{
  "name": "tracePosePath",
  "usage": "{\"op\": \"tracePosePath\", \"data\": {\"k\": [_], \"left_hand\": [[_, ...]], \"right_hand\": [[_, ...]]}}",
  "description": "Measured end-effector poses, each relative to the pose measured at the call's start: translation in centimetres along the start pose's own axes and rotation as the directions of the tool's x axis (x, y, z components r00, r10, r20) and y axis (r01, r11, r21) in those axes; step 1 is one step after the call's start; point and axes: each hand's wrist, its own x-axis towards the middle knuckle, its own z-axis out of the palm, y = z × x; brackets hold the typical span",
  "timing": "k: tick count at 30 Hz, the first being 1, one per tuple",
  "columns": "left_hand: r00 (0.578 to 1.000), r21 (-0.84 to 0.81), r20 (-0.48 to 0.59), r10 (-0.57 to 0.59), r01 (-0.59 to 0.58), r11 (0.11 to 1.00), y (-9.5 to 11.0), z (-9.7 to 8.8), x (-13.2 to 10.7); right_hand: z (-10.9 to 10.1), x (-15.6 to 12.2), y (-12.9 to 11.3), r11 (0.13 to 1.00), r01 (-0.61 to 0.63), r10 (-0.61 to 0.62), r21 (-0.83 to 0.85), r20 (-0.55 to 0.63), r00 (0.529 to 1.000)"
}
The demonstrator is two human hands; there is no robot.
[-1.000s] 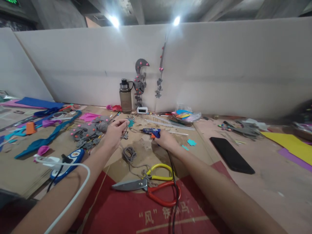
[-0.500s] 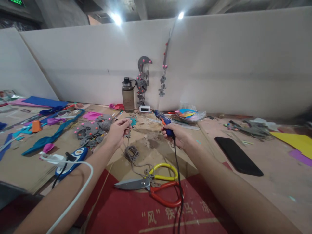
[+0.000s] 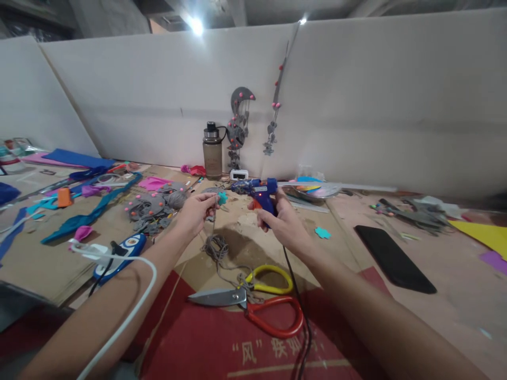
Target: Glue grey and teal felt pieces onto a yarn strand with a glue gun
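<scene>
Two hands are working above the counter at mid-scene. Left hand is pinching a small teal piece in its fingers, with grey cord trailing to a coil below, apparently lifting it clear for access. Right hand is clenching the blue glue gun, nozzle pointing left, just beside the piece. Scissors are lying near; a black phone is lying right.
</scene>
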Motion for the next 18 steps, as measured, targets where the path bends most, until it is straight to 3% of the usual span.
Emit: {"op": "tracePosePath", "data": {"k": [7, 12, 18], "left_hand": [[0.999, 0.033, -0.006, 0.039, -0.039, 0.999, -0.1, 0.0, -0.2], [0.997, 0.058, 0.013, 0.071, -0.072, 0.996, -0.8, -0.3, 0.1], [0.995, 0.099, 0.029, 0.097, -0.099, 0.99, -1.0, -0.4, 0.1]], "right_hand": [[0.2, -0.6, 0.6, 0.938, 0.129, -0.129, -0.321, 0.021, 0.991], [0.4, -0.8, 0.4, 0.908, 0.193, -0.185, -0.372, 0.058, 0.981], [0.8, -0.7, 1.2, 0.895, 0.182, -0.189, -0.407, 0.023, 0.982]]}}
